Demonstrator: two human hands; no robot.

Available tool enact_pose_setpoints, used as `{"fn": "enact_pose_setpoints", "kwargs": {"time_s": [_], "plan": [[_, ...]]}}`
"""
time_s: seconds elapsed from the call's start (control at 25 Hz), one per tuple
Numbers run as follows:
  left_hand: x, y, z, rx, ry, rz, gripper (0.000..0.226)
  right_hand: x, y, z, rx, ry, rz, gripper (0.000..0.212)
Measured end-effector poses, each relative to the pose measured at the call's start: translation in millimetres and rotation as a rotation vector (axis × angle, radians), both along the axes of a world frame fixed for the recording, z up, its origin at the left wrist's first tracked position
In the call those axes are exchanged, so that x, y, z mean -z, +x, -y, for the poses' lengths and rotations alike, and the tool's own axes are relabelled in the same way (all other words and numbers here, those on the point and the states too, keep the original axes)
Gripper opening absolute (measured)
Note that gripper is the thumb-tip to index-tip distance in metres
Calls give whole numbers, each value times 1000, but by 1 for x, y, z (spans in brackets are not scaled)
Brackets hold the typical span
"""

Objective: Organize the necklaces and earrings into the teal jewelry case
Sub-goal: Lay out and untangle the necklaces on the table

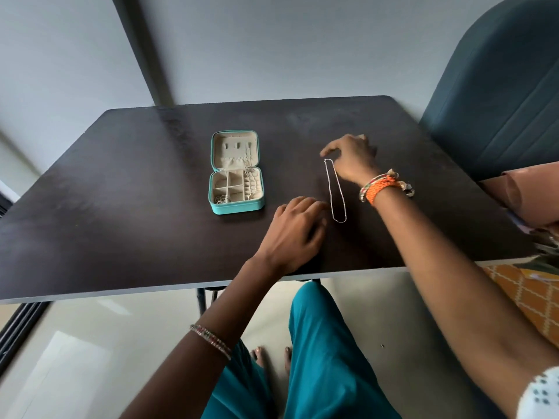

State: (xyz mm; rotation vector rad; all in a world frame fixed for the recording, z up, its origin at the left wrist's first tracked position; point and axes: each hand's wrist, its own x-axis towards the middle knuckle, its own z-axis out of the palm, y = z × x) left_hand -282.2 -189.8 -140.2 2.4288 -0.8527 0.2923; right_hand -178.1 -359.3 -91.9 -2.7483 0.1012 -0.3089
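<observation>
Here the dark surface carries the open teal jewelry case. Right of the case lies a silver necklace, its long axis running away from the person. The right hand sits at its far end, fingers loosely curled, whether pinching cannot be told. The left hand, relaxed and holding nothing, rests beside its near end.

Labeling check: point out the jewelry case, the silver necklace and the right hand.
jewelry case (236, 206): head view, front teal wall.
silver necklace (330, 189): head view, left strand.
right hand (352, 158): head view, back of hand.
</observation>
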Motion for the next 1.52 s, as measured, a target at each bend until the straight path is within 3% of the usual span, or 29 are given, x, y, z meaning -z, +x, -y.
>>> {"fn": "enact_pose_setpoints", "kwargs": {"time_s": [0.08,0.2,0.32,0.56,0.96,1.2,1.52], "plan": [[3,4,17,31,129,41,45,-2,-4,25,2,-181,-108,54],[10,4,32,34,225,26,53,4,3,29,-58,-297,-158,58],[10,1,31,0,151,-23,55,3,12,22,-108,-375,-127,56],[10,-3,22,-4,72,-86,39,1,20,16,-104,-468,-79,42],[7,-5,20,-9,34,-99,38,0,11,17,-110,-461,-7,36],[6,-6,25,-30,121,-104,49,2,12,18,-117,-349,-112,47],[5,-6,22,-13,101,-89,37,2,22,10,-106,-301,-145,47]]}}
